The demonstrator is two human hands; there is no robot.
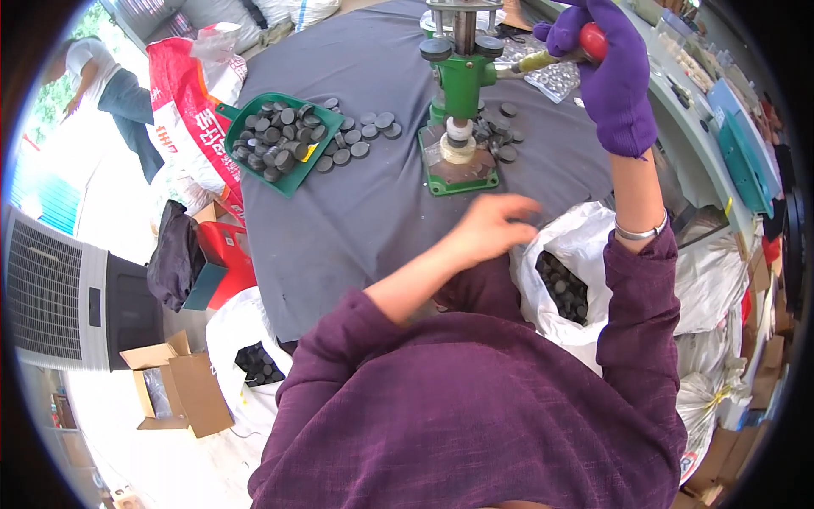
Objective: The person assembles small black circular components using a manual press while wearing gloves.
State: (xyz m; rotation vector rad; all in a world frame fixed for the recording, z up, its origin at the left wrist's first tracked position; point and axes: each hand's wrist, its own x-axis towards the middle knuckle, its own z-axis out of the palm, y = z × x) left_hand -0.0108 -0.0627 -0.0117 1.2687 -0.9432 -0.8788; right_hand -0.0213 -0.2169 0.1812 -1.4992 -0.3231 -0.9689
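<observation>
A green hand press (462, 85) stands on the grey cloth-covered table. Its lever slants up to the right, ending in a red ball knob (593, 41). My right hand (617, 85), in a purple knit glove, is closed round that knob. My bare left hand (496, 227) hovers in front of the press base, near the mouth of a white sack (543, 301). Its fingers are apart, slightly blurred, and nothing shows in them. Dark round discs (564, 288) fill the sack. A pale round piece (458, 148) sits under the press ram; more dark discs (500, 136) lie behind the base.
A green dustpan (292, 180) heaped with dark discs rests on the table's left, loose discs (360, 136) beside it. Another white sack (222, 331) of discs and an open cardboard box (191, 390) stand at lower left. A person (110, 85) bends over at far left.
</observation>
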